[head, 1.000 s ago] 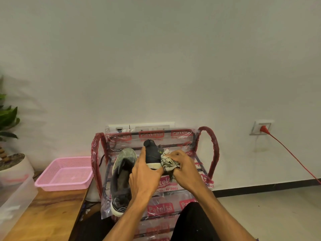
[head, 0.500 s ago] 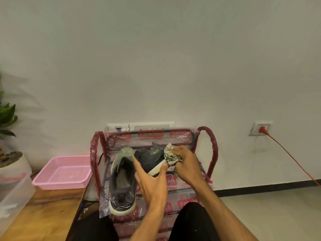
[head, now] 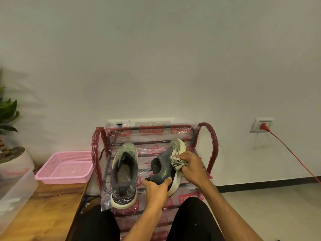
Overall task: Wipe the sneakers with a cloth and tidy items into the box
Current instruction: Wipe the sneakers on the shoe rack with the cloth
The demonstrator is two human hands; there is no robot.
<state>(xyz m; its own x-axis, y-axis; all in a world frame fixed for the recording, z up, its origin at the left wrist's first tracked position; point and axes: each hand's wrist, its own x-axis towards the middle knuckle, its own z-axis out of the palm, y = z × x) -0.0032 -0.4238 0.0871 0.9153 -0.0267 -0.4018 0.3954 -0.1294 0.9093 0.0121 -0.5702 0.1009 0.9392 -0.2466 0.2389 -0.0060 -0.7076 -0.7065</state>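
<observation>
The grey sneaker (head: 165,168) is tipped on its side above the plastic-wrapped shoe rack (head: 212,145), its heel held in the curled grip of the left hand (head: 156,188). The right hand (head: 192,166) has its grip bunched round a patterned cloth (head: 177,162), pressed against the shoe's upper. The second sneaker (head: 124,174) rests on the rack, just left. A pink basket (head: 64,178) sits on the bench (head: 43,206).

One head-worn view
The held sneaker (head: 165,168) was looked down on from close; the wall (head: 156,58) behind was faced.

grey sneaker (head: 124,173): upright on rack (head: 213,146) | dark sneaker (head: 165,168): tipped on side | cloth (head: 177,162): bunched against its upper
</observation>
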